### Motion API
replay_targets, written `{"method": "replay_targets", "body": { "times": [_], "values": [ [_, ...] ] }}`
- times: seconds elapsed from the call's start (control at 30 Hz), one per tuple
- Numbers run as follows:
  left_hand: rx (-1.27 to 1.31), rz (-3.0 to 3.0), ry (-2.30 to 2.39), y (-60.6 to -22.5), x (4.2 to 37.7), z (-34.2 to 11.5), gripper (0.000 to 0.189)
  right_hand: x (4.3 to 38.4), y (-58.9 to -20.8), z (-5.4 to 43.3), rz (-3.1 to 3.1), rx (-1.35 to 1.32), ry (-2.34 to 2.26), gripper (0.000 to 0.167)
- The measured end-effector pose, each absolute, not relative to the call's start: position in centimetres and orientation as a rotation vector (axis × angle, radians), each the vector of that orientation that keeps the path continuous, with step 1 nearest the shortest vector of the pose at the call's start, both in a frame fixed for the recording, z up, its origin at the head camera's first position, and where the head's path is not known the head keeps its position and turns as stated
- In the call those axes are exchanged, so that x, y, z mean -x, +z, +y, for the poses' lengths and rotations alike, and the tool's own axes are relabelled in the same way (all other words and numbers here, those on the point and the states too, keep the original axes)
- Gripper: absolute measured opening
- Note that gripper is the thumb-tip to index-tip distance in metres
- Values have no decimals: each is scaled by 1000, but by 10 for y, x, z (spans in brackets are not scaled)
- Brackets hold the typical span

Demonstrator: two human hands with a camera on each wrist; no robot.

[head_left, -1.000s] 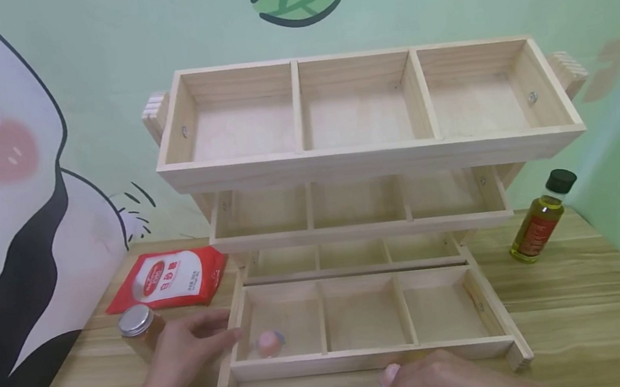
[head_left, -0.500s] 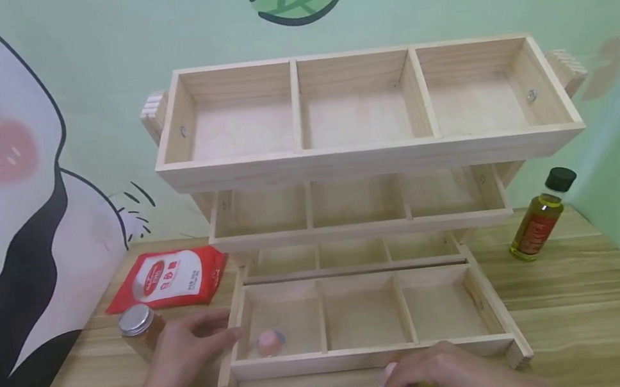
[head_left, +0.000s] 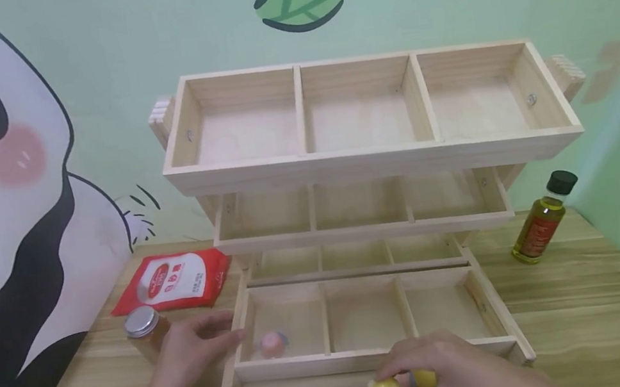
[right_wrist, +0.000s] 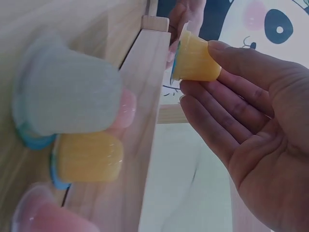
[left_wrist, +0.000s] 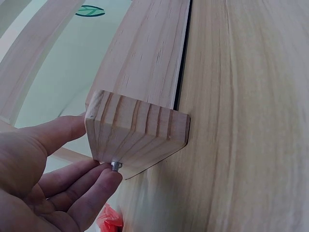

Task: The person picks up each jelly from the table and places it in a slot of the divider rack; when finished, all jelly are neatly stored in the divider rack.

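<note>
My right hand (head_left: 442, 371) pinches a yellow jelly cup (right_wrist: 195, 60) between thumb and fingertips, just in front of the wooden rack's lowest tray. Several more cups stand below it in the right wrist view: a whitish one (right_wrist: 72, 92), a yellow one (right_wrist: 89, 157) and a pink one (right_wrist: 48, 215). At the left end of the rack (head_left: 365, 359), my left hand (head_left: 195, 346) grips the wooden side rail (left_wrist: 140, 123), thumb on one face and fingers near a metal bolt (left_wrist: 116, 166). A pink jelly cup (head_left: 273, 344) sits in the bottom tray's left compartment.
Upper tiers of the rack (head_left: 370, 165) overhang the bottom tray. By the left hand stand a silver-lidded jar (head_left: 143, 327) and a red-and-white packet (head_left: 172, 280). A dark-capped oil bottle (head_left: 540, 223) stands on the table at the right.
The right hand has moved slightly left and forward, bringing the yellow jelly cup up into fuller view. The left hand keeps its hold on the rack; the head view has shifted slightly.
</note>
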State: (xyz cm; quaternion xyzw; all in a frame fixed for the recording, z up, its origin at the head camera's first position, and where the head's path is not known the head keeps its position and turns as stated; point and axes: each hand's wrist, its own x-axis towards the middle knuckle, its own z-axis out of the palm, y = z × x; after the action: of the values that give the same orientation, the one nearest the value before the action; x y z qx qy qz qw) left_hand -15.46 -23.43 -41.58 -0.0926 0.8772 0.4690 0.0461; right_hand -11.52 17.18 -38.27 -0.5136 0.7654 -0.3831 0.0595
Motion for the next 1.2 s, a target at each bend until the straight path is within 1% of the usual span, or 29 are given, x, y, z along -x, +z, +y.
{"method": "replay_targets", "body": {
  "times": [0.17, 0.33, 0.63, 0.93, 1.2],
  "values": [
    [272, 2672, 1449, -417, 155, -235, 61, 118, -379, 163, 2350, 1531, -1198, 26],
    [301, 2677, 1424, -416, 154, -235, 63, 121, -373, 152, 2400, 1393, -1239, 28],
    [327, 2661, 1423, -417, 155, -234, 64, 128, -363, 130, 2518, 1230, -1224, 27],
    [332, 2649, 1439, -417, 156, -233, 63, 146, -361, 107, 2672, 1433, -1191, 26],
    [315, 2655, 1438, -417, 155, -234, 63, 153, -355, 92, 2732, 1426, -1203, 25]
  ]
}}
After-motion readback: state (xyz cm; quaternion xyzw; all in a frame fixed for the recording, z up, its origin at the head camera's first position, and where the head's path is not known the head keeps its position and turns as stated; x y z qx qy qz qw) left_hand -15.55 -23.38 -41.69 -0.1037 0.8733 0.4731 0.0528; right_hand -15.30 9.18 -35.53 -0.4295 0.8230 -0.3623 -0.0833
